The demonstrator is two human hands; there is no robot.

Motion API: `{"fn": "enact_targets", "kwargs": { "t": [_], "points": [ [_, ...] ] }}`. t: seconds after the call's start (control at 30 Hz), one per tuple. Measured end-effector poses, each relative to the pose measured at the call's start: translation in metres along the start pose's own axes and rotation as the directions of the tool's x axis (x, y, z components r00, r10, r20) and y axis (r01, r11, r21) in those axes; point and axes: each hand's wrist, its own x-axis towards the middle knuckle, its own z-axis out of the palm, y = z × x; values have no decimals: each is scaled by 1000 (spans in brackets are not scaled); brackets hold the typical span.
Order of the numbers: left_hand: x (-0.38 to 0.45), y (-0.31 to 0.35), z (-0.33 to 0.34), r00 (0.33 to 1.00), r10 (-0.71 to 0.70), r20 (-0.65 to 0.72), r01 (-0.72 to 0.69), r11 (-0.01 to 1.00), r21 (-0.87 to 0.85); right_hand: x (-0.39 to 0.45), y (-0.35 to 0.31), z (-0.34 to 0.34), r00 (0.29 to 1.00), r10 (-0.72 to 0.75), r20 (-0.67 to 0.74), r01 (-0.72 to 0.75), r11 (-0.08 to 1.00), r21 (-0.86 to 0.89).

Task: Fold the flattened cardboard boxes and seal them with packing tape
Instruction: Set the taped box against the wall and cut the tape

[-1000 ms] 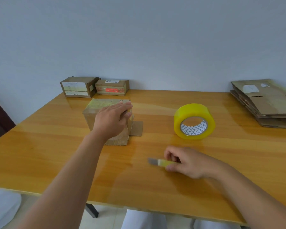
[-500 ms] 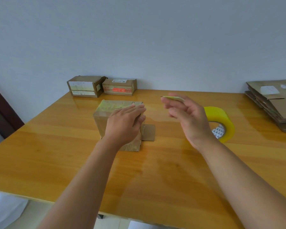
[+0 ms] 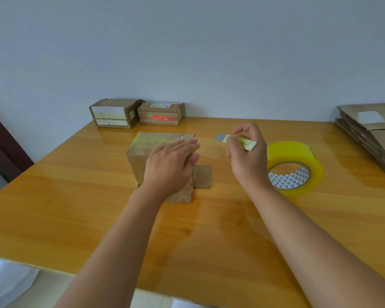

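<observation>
The cardboard box (image 3: 158,152) stands on the wooden table (image 3: 76,207), and everything else is best placed from it. The left hand (image 3: 169,165) lies on the box's top near edge, fingers straight and pressed flat, pointing toward the box's right side, with a loose flap (image 3: 202,176) lying on the table just right of the box. The right hand (image 3: 247,156) hovers in the air to the right of the box, a little above its top, fingers curled round a small yellow-handled cutter (image 3: 236,141) whose grey blade points left, toward the box (the blade tip stands clear of the cardboard, not touching). The roll of yellow packing tape (image 3: 296,167) sits on its side farther right, beyond the right hand. No tape strip between roll and box can be made out here.

The coming move likely turns on this: the cutter's long axis runs roughly left-right, aimed at the box's right edge, and the right hand is the nearer one to bring it in while the left steadies the box.

Behind the box, two finished boxes (image 3: 138,113) stand against the wall; far right lies a stack of flattened boxes (image 3: 371,134).
</observation>
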Motion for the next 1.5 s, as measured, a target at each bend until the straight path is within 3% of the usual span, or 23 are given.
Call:
{"fn": "enact_targets", "kwargs": {
  "t": [0.47,1.13,1.3,1.5],
  "points": [
    [0,3,0,999,-22,27,22,1000,2,-12,7,-13,971,-96,219,126,984,-129],
    [-2,3,3,999,13,-35,-12,1000,15,-11,15,-11,947,-66,313,172,930,-325],
    [-2,3,2,1000,5,-29,-4,1000,19,-12,22,-9,925,-8,380,194,869,-455],
    [-2,4,0,1000,-11,-11,11,1000,25,-14,8,-13,936,34,351,91,938,-335]
  ]
}}
